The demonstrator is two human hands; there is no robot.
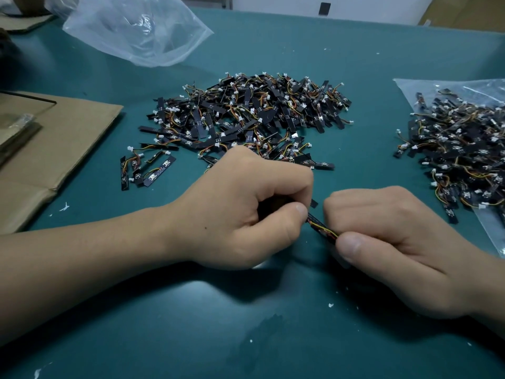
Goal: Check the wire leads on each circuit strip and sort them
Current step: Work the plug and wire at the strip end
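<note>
A thin black circuit strip (pixel 322 228) with red, yellow and black wire leads is stretched between my two hands just above the green table. My left hand (pixel 246 212) pinches its upper end between thumb and curled fingers. My right hand (pixel 388 242) pinches its lower end under the thumb. A large loose heap of the same strips (pixel 251 116) with white connectors lies beyond my hands. A small group of a few strips (pixel 147 168) lies apart at the left. Another heap (pixel 459 160) rests on a clear plastic bag at the right.
An empty clear plastic bag (pixel 136 31) lies at the back left. Flattened brown cardboard (pixel 54 149) covers the left side of the green table (pixel 191 324). Small white crumbs dot the mat.
</note>
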